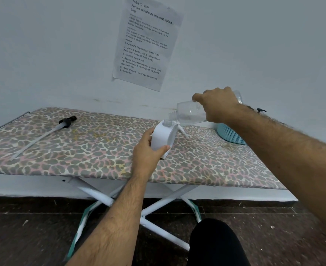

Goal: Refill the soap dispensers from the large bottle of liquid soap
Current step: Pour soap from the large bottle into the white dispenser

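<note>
A white soap dispenser [163,138] stands upright on the leopard-print ironing board [81,146], its clear neck uncapped. My left hand [148,152] grips its lower body from the left. My right hand [215,104] holds a large clear bottle [189,112] tipped nearly horizontal, its mouth just above the dispenser's neck. The bottle looks almost see-through; I cannot tell whether liquid flows. A white pump piece [182,130] lies just behind the dispenser.
A black pump head with a long clear tube [43,134] lies on the board's left part. A teal mesh basket [229,134] sits at the back right under my right forearm. A printed sheet [144,43] hangs on the wall.
</note>
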Tool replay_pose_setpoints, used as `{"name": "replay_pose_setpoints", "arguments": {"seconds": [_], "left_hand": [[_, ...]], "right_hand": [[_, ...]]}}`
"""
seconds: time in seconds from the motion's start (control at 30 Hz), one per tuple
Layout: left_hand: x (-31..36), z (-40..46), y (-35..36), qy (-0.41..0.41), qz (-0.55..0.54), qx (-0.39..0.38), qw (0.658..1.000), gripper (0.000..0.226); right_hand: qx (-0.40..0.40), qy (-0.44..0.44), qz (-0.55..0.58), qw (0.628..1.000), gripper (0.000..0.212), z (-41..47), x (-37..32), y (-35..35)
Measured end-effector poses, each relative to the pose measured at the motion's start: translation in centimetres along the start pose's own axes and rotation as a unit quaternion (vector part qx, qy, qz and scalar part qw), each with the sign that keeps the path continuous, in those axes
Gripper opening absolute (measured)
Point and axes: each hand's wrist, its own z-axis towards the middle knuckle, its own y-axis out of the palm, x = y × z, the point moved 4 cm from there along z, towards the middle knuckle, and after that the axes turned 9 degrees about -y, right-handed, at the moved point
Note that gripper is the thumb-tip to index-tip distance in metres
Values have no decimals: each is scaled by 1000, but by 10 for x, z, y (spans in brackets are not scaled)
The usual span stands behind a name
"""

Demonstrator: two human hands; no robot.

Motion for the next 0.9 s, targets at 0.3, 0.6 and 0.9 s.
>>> {"name": "replay_pose_setpoints", "arguments": {"seconds": [0.3, 0.6, 0.9], "left_hand": [[0, 0, 0, 4, 2, 2, 1000, 73], [-2, 1, 1, -6, -9, -2, 1000, 70], [-2, 1, 1, -4, -14, -4, 1000, 70]], "right_hand": [[6, 2, -11, 1000, 58, -1, -1, -2], [16, 2, -36, 999, 58, -1, -5, -8], [17, 6, -44, 999, 59, 0, -7, -12]]}}
